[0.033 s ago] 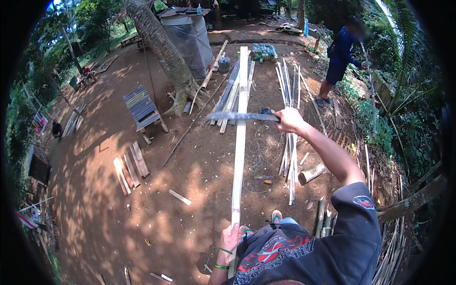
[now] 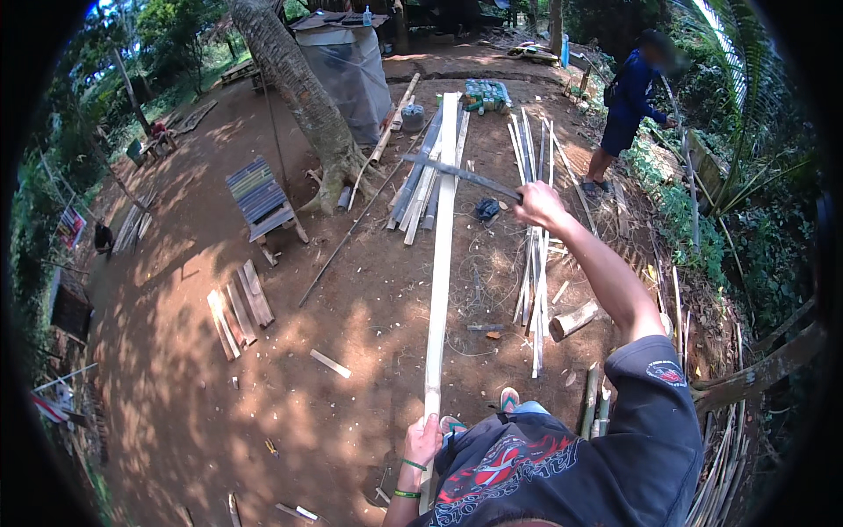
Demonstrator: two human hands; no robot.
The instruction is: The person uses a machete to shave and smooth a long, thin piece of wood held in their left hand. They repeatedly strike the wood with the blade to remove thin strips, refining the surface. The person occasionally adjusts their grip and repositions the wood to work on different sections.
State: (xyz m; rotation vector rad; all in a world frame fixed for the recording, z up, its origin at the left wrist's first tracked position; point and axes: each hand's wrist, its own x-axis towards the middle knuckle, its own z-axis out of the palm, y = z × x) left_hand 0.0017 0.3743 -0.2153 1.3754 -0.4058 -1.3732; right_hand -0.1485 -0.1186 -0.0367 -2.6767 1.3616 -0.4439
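Note:
A long, pale split-bamboo strip (image 2: pixel 438 299) stretches away from my body. Near its lower end my left hand (image 2: pixel 423 441) is closed around it. My right hand (image 2: pixel 539 207) grips the dark handle of a machete (image 2: pixel 479 178), arm stretched forward. The long grey blade lies slantwise over the strip's far part, its tip up and to the left. Whether the edge touches the strip, I cannot tell.
More split bamboo (image 2: pixel 532 263) lies on the ground right of the strip, near a short log (image 2: pixel 572 323). A slatted bench (image 2: pixel 261 200) and a tree trunk (image 2: pixel 299 97) stand to the left. Another person (image 2: pixel 630 97) stands far right, holding a pole.
The machete has moved farther along the strip, away from me, and turned from nearly level to slanting with its tip higher. My left hand keeps its hold on the strip.

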